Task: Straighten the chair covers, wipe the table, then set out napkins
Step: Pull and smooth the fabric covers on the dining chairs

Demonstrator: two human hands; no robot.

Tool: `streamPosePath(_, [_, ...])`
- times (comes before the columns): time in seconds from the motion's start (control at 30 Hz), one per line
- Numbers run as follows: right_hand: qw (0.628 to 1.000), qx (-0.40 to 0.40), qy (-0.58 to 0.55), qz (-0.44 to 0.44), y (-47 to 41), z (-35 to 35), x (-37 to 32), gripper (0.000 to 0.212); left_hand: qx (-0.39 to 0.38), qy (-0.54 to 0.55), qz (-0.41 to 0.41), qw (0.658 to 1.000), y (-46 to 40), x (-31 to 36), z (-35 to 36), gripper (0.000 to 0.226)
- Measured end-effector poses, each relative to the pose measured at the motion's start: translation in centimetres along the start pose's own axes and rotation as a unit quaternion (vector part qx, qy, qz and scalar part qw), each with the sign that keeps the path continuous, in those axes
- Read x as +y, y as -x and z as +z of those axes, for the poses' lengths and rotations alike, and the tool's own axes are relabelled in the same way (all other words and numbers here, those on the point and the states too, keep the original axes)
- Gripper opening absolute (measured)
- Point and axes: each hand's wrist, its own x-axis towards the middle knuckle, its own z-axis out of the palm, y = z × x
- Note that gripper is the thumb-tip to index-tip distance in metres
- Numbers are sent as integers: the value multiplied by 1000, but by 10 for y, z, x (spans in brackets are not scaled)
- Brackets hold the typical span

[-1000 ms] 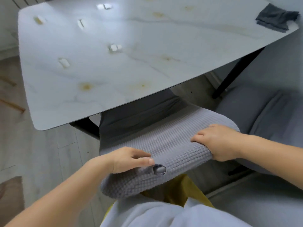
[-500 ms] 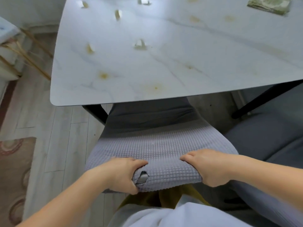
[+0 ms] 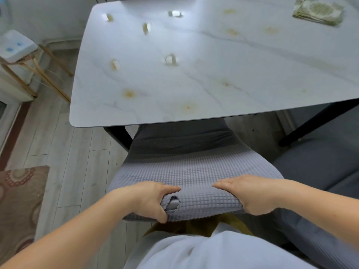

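Hands have drawn together on the near top edge of the chair cover [image 3: 186,177]; the left hand [image 3: 153,200] now curls over that edge beside a small tear [image 3: 172,202], thumb under and fingers on top, where a second ago it only pointed loosely across the fabric; the right hand [image 3: 246,193] lies with fingers fairly straight along the top and thumb side wrapped down over the back, pressing the cloth flat; the grey waffle cover sits drawn over the chair back just in front of the person, its seat tucked under the desk [image 3: 194,74]; this looks like the final tug of the straightening step, since the fabric reads smoother and squarer than before; the view has also swung left, so the dark cloth seen earlier at the far right corner is out of frame and a folded stack of napkins [image 3: 318,11] shows instead; yellowish stains [image 3: 129,93] and scraps [image 3: 171,59] remain on the desk, so wiping is not yet begun.
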Motion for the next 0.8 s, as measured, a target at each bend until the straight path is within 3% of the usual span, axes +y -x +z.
streamPosePath(0.47, [999,46,6,11,-31,-52,11,76,72,1,-43,996,-9,-14,-53,80])
streamPosePath(0.8, [998,55,5,2,-40,-60,17,72,71,2,-37,997,-15,-18,-59,80])
